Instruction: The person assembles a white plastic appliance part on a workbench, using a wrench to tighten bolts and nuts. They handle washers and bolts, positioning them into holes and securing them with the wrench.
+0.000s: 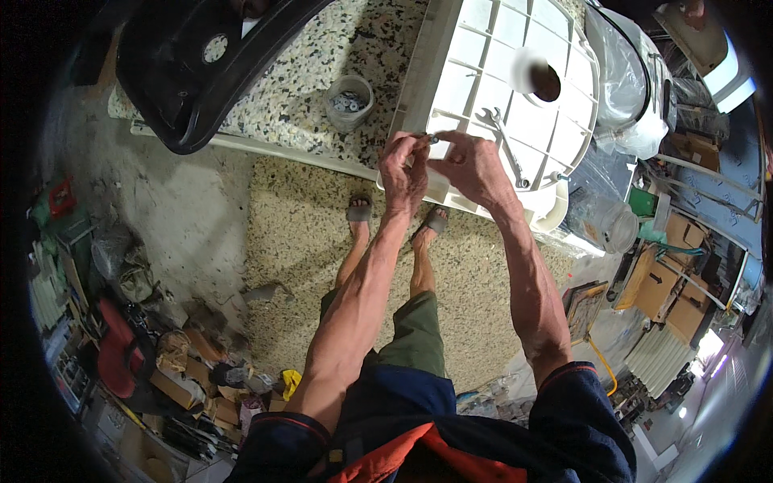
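Observation:
Both my hands meet over the near left edge of a white ribbed plastic panel [475, 88]. My left hand [405, 175] is closed, its fingertips pinching a small metal fastener [433, 140]; whether it is a bolt or a nut is too small to make out. From the other side, my right hand [481, 171] pinches at the same piece with thumb and forefinger. Right of that hand, a combination wrench [507, 149] lies across the panel's ribs. A small bolt-like piece [561, 177] sticks out at the panel's near right corner.
A plastic tub [349, 103] of washers or nuts stands on the speckled tabletop [274, 109], left of the panel. A black moulded part [181, 80] overhangs the table's left end. Plastic-wrapped parts [624, 72] and a clear jar [616, 228] sit to the right. Cardboard [676, 282] and clutter line the floor.

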Demonstrator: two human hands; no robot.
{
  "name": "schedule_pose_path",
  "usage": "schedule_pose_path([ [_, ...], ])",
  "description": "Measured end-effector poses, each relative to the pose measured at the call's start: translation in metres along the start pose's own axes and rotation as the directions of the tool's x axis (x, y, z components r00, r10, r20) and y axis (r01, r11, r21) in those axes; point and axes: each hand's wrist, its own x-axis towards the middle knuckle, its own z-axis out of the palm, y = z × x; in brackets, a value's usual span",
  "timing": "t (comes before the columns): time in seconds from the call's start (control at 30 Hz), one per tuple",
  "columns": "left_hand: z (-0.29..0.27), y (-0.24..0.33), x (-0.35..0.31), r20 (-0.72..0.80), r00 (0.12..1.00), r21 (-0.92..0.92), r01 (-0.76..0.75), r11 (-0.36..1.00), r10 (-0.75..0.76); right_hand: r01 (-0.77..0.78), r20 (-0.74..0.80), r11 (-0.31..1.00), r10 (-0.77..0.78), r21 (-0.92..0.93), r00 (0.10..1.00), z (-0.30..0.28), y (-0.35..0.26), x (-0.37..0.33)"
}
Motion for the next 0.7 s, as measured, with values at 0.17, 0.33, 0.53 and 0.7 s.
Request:
schedule_pose_path([
  [0.17,0.008,-0.01,0.001,-0.026,0.972,-0.407,0.201,0.891,-0.231,0.124,-0.215,0.992,-0.116,0.025,0.97,0.004,0.004,-0.003],
  [0.33,0.004,-0.018,0.0,0.181,0.856,-0.791,0.419,0.446,-0.484,-0.004,-0.086,0.999,0.008,0.044,0.996,0.005,0.009,-0.001],
  [0.53,0.0,-0.016,0.003,0.138,0.918,-0.528,0.386,0.756,-0.372,-0.047,0.058,0.993,0.04,0.111,0.998,0.0,0.009,0.002],
  [0.7,0.003,-0.016,0.002,0.068,0.944,-0.488,0.315,0.814,-0.324,0.143,-0.196,0.982,-0.116,0.126,0.974,0.0,0.013,0.004],
])
